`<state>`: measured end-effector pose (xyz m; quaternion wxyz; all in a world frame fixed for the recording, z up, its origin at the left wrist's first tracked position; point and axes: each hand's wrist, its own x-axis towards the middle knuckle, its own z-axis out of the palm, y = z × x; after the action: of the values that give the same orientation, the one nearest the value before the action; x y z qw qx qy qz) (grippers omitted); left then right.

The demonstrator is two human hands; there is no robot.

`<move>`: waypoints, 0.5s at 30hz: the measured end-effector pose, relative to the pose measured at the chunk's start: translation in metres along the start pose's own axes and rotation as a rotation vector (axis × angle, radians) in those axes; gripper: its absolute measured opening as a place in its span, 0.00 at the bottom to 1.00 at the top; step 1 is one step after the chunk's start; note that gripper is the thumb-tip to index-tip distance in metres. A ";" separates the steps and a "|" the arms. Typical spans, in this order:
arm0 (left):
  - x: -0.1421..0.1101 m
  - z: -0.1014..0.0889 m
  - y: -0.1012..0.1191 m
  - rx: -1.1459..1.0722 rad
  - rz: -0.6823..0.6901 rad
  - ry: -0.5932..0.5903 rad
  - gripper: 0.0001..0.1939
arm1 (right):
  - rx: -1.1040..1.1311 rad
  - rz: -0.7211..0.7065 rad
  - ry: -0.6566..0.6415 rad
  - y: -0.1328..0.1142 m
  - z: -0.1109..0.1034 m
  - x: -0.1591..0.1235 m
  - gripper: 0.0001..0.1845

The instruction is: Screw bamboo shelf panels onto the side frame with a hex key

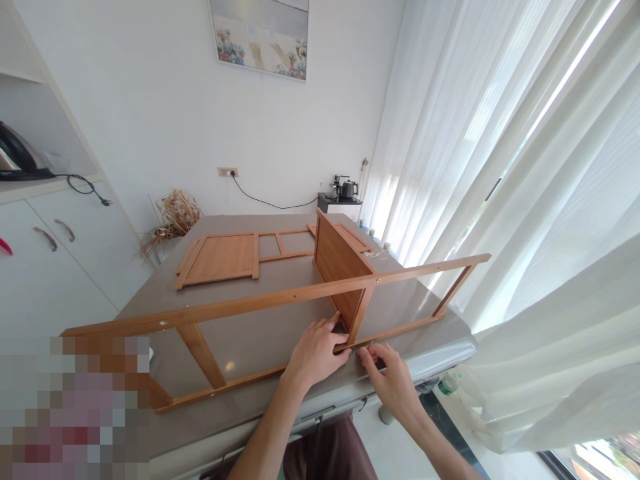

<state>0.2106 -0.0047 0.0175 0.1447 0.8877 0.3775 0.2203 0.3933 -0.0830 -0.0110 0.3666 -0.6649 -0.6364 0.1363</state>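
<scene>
A ladder-like wooden side frame [260,303] stands on its long edge near the front of the table. A wooden panel [343,250] stands upright against its middle crossbar and runs away from me. My left hand [317,350] grips the frame's lower rail where the panel meets it, one finger reaching onto the panel. Just to the right, my right hand [393,373] has thumb and fingers pinched together close to the same rail. What lies in that pinch is too small to make out. Screw holes show along the upper rail.
Another wooden frame with a panel [220,259] lies flat on the grey table [150,293]. Small hardware [375,253] sits by the standing panel's far side. White curtains [450,120] hang at the right. A blurred patch covers the lower left.
</scene>
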 end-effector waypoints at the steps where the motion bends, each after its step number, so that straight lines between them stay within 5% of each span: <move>1: 0.000 0.000 0.000 0.001 0.001 0.000 0.10 | 0.002 0.006 -0.002 0.000 0.000 0.000 0.23; 15: 0.001 0.001 0.000 0.015 0.000 0.001 0.10 | -0.051 -0.212 0.022 0.005 0.001 -0.002 0.17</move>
<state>0.2111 -0.0041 0.0167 0.1380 0.8886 0.3792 0.2181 0.3956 -0.0842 -0.0156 0.3691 -0.6043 -0.7023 0.0730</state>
